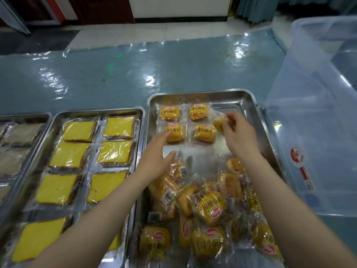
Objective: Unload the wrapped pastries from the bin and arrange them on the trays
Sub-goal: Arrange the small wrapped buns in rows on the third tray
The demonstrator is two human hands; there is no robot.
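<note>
- Head view: four small-bread packets (187,121) lined up on steel tray (249,101); loose heap (208,206) left.
- Right hand (238,135) pinching fifth packet (220,121); left hand (158,147) spread, grasping nothing.

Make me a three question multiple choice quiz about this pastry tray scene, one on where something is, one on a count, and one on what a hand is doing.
1. Where does the clear plastic bin stand?
A. Right of the steel tray
B. Left of the yellow cake slices
C. On top of the tray

2. How many small bread packs lie in the neat block at the tray's far end?
A. Two
B. Four
C. Nine

3. What is the right hand doing?
A. Resting flat on the table
B. Holding a wrapped bun
C. Gripping the bin's rim

Answers: 1 A, the bin sits beside the tray's right edge. 2 B, they form two rows of two. 3 B, its fingers pinch a bun above the tray.
</note>
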